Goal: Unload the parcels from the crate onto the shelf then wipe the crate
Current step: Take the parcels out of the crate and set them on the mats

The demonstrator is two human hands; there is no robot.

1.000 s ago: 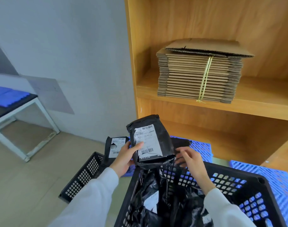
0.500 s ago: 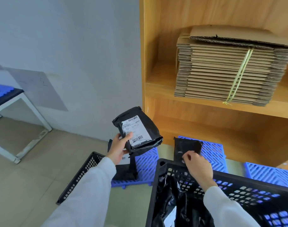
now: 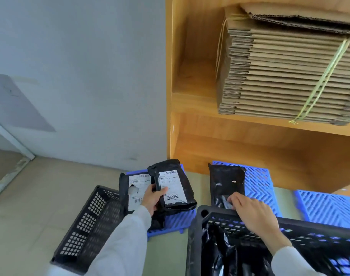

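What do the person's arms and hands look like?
Both arms wear long, plain, pale grey-white sleeves reaching the wrists: the left sleeve and the right sleeve. The left hand and right hand are bare, with no gloves. No rings, watch or markings show.

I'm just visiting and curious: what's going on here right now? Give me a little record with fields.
left hand: the left hand grips a labelled parcel
right hand: the right hand pinches the near end of a plain parcel that lies on a blue mat
crate: the black crate nearest the person holds more black bags
other parcel: a second labelled parcel is beside the held one
second crate: another crate is on the floor to the left
shelf: the wooden shelf carries tied cardboard
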